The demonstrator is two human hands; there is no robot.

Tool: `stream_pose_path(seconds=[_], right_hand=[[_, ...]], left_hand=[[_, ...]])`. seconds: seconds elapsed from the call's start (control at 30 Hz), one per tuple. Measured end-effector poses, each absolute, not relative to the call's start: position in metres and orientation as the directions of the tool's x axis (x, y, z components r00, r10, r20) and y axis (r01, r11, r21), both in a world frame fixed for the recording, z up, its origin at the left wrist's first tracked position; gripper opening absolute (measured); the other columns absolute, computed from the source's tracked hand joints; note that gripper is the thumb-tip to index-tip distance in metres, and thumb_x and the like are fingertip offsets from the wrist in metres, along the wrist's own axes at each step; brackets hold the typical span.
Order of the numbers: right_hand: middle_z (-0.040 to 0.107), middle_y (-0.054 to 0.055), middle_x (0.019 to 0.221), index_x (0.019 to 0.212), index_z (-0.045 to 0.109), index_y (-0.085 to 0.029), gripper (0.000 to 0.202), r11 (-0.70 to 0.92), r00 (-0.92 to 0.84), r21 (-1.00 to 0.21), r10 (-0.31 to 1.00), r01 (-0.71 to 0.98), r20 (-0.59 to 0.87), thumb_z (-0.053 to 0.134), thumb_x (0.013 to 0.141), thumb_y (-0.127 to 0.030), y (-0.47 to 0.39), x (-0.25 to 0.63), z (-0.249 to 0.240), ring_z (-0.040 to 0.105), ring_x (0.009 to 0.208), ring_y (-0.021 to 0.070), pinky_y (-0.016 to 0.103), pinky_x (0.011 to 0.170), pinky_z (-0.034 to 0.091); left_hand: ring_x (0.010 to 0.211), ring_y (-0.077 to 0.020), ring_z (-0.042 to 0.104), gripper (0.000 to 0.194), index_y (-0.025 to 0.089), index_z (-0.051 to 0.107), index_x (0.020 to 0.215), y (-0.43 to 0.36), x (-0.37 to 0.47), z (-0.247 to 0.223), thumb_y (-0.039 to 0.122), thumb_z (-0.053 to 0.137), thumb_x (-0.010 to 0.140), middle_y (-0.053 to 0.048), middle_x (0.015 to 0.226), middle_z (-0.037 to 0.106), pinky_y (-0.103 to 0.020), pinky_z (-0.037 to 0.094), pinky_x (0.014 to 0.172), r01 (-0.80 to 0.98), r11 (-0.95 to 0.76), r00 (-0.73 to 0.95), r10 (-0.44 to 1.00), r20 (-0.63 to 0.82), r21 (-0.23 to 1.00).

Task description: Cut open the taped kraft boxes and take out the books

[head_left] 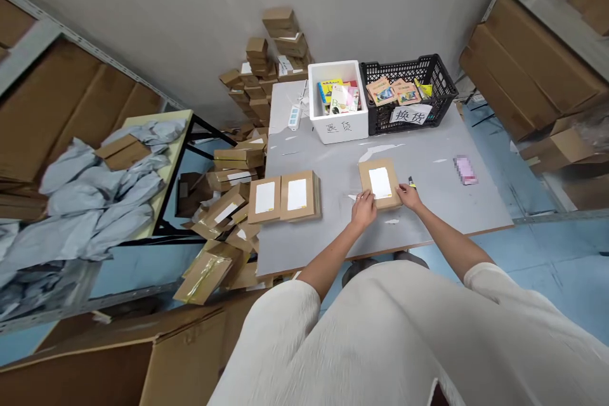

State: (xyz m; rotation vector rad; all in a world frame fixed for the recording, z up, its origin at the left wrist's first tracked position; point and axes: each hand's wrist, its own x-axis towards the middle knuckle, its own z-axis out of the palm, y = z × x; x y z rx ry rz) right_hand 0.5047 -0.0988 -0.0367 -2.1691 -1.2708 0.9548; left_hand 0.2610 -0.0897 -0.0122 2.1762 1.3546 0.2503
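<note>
A flat cardboard parcel (387, 165) with a white label (380, 184) lies on the grey table, between my two hands. My left hand (364, 209) grips its lower left edge, the fingers curled at the cardboard. On the parcel's right edge, the fingers of my right hand (409, 196) pinch the side. A small yellow and black tool (412, 183), perhaps a cutter, sits just beyond my right hand and is partly hidden. Farther left, two side-by-side stacks of similar labelled parcels (264, 198) rest on the table.
A white foam box (339, 133) with books and a black plastic crate (440, 104) with packets stand at the table's back. A power strip (294, 117) lies left of them. Cardboard boxes (228, 206) pile up beside the table; grey bags (85, 190) cover a side table.
</note>
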Motion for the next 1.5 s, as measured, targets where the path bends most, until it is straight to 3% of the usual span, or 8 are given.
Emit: stream_pose_path(seconds=[0.17,0.3,0.43,0.57,0.83,1.1,1.3,1.5], right_hand=[[0.079,0.011,0.132,0.136,0.075,-0.019,0.041,-0.398,0.207,-0.683,0.915,0.612,-0.348,0.062,0.101,-0.034,-0.096,0.536,-0.037,0.076,0.114,0.0238,0.035,0.106,0.057],[0.072,0.013,0.144,0.155,0.061,-0.019,0.064,-0.271,0.014,-0.739,0.943,0.617,-0.333,0.07,0.094,-0.035,-0.1,0.545,-0.036,0.074,0.111,0.0238,0.036,0.103,0.058],[0.067,0.014,0.148,0.167,0.048,-0.021,0.072,-0.189,-0.097,-0.746,0.942,0.639,-0.322,0.062,0.098,-0.034,-0.091,0.547,-0.037,0.072,0.115,0.0245,0.04,0.106,0.058],[0.065,0.014,0.154,0.169,0.046,-0.021,0.074,-0.181,-0.047,-0.671,0.951,0.719,-0.306,0.061,0.097,-0.031,-0.067,0.548,-0.033,0.068,0.127,0.0263,0.041,0.112,0.054],[0.059,0.022,0.152,0.153,0.06,-0.016,0.056,-0.304,0.246,-0.349,0.948,0.886,-0.201,0.058,0.104,-0.042,-0.054,0.533,-0.012,0.054,0.14,0.0392,0.051,0.116,0.045],[0.067,0.014,0.136,0.134,0.063,-0.022,0.031,-0.327,0.222,-0.405,0.932,0.853,-0.285,0.046,0.109,-0.031,-0.096,0.502,-0.002,0.067,0.115,0.0289,0.039,0.095,0.053],[0.068,0.015,0.131,0.135,0.064,-0.019,0.033,-0.321,0.216,-0.455,0.939,0.83,-0.268,0.046,0.107,-0.024,-0.105,0.5,-0.006,0.066,0.118,0.0289,0.038,0.099,0.053],[0.061,0.019,0.148,0.153,0.057,-0.016,0.051,-0.33,0.248,-0.445,0.94,0.833,-0.234,0.048,0.103,-0.024,-0.098,0.511,-0.015,0.057,0.133,0.032,0.04,0.113,0.049]], left_hand=[[0.147,-0.0348,0.051,0.05,0.024,0.066,0.145,-0.095,0.293,-0.005,0.014,0.053,0.098,-0.012,0.161,0.059,-0.054,0.045,0.125,0.82,-0.281,0.398,0.906,-0.144,0.498],[0.14,-0.0368,0.055,0.049,0.024,0.065,0.145,-0.09,0.302,0.007,0.015,0.053,0.098,-0.016,0.15,0.063,-0.053,0.047,0.119,0.866,-0.231,0.344,0.919,-0.193,0.443],[0.137,-0.0356,0.057,0.046,0.024,0.065,0.142,-0.089,0.302,0.014,0.015,0.053,0.098,-0.016,0.142,0.067,-0.051,0.044,0.118,0.876,-0.252,0.364,0.905,-0.221,0.411],[0.138,-0.0348,0.057,0.041,0.023,0.064,0.138,-0.098,0.3,0.011,0.016,0.055,0.099,-0.016,0.145,0.066,-0.051,0.04,0.119,0.864,-0.319,0.417,0.887,-0.2,0.39],[0.138,-0.0374,0.058,0.047,0.023,0.065,0.143,-0.061,0.304,0.008,0.02,0.055,0.097,-0.017,0.139,0.068,-0.055,0.039,0.121,0.853,-0.309,0.431,0.872,-0.234,0.42],[0.163,-0.0431,0.03,0.06,0.021,0.054,0.153,0.019,0.295,0.011,0.023,0.059,0.093,-0.02,0.175,0.038,-0.062,0.026,0.13,0.906,-0.177,0.278,0.934,-0.226,0.386],[0.155,-0.0447,0.042,0.073,0.021,0.04,0.165,0.012,0.288,0.003,0.032,0.058,0.095,-0.023,0.178,0.034,-0.06,0.035,0.123,0.934,-0.046,0.148,0.952,-0.268,0.354],[0.147,-0.0453,0.049,0.079,0.019,0.033,0.17,-0.016,0.28,0.004,0.047,0.056,0.1,-0.025,0.171,0.041,-0.057,0.04,0.12,0.941,-0.014,0.113,0.954,-0.276,0.338]])
